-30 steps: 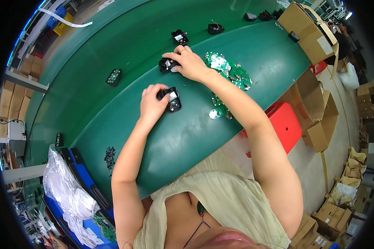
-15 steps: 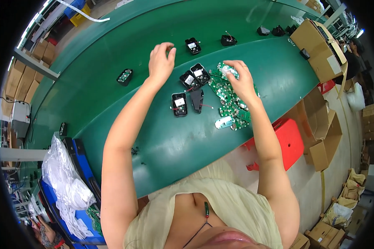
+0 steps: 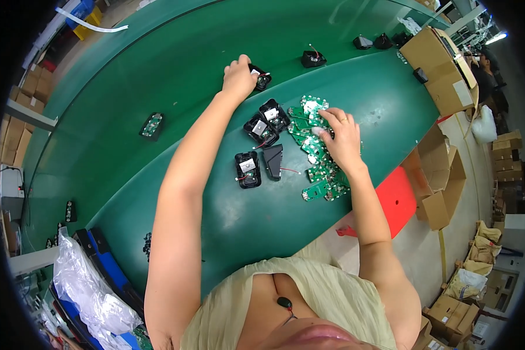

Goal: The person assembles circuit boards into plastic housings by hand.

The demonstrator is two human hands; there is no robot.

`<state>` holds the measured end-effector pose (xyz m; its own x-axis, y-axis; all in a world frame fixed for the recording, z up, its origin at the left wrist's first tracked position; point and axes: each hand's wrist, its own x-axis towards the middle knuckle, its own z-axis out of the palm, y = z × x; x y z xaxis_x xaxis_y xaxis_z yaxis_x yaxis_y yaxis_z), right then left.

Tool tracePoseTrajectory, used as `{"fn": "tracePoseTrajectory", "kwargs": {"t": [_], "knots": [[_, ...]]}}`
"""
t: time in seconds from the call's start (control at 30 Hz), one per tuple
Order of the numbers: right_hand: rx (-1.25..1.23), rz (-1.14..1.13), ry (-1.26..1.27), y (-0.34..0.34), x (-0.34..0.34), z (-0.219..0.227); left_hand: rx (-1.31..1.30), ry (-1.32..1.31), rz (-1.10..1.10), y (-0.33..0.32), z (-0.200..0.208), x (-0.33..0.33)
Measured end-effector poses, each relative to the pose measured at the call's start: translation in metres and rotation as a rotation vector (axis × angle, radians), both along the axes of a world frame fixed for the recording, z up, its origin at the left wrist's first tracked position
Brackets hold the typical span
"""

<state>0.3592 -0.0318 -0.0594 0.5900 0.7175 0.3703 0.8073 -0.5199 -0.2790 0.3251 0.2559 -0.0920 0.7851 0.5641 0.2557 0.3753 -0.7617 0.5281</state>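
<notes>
My left hand (image 3: 238, 76) reaches out over the green conveyor belt (image 3: 157, 64) and grips a black plastic housing (image 3: 261, 77) there. My right hand (image 3: 339, 136) rests on a pile of green circuit boards (image 3: 315, 146) on the green table (image 3: 274, 216), fingers closing on one board. Between my arms lie two black housings side by side (image 3: 266, 122), a third black housing (image 3: 248, 169) and a black cover (image 3: 273, 160) with a red wire.
More black housings (image 3: 312, 58) ride the belt further along, and one board-filled housing (image 3: 150, 125) lies to the left. Cardboard boxes (image 3: 440, 55) stand at the table's far right end. A red stool (image 3: 396, 201) and a blue bin with white bags (image 3: 93, 280) flank me.
My left hand dropped from above the belt onto a black housing and closed on it. My right hand slid a little nearer along the pile of boards.
</notes>
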Motion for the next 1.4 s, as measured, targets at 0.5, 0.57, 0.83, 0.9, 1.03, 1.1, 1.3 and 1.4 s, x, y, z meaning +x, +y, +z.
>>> {"fn": "tracePoseTrajectory", "kwargs": {"t": [0.5, 0.57, 0.83, 0.9, 1.03, 1.1, 1.3, 1.4], "knots": [[0.299, 0.090, 0.051, 0.007, -0.031, 0.027, -1.387, -0.428, 0.208, -0.087, 0.070, -0.241], [0.470, 0.254, 0.484, 0.012, -0.057, 0.037, -1.356, -0.448, 0.268, -0.114, 0.071, -0.255], [0.597, 0.838, 1.241, 0.050, -0.154, 0.045, -1.123, -0.654, 0.335, -0.149, 0.059, -0.282], [0.565, 0.839, 1.254, 0.059, -0.160, 0.041, -1.066, -0.689, 0.367, -0.146, 0.056, -0.285], [0.603, 0.752, 1.436, 0.076, -0.181, 0.038, -0.922, -0.784, 0.454, -0.140, 0.043, -0.290], [0.588, 0.738, 1.456, 0.079, -0.187, 0.034, -0.867, -0.834, 0.487, -0.140, 0.041, -0.294], [0.638, 0.779, 1.446, 0.069, -0.204, 0.031, -0.689, -0.856, 0.487, -0.142, 0.039, -0.296], [0.658, 0.787, 1.455, 0.069, -0.206, 0.027, -0.645, -0.840, 0.486, -0.144, 0.037, -0.294]]}}
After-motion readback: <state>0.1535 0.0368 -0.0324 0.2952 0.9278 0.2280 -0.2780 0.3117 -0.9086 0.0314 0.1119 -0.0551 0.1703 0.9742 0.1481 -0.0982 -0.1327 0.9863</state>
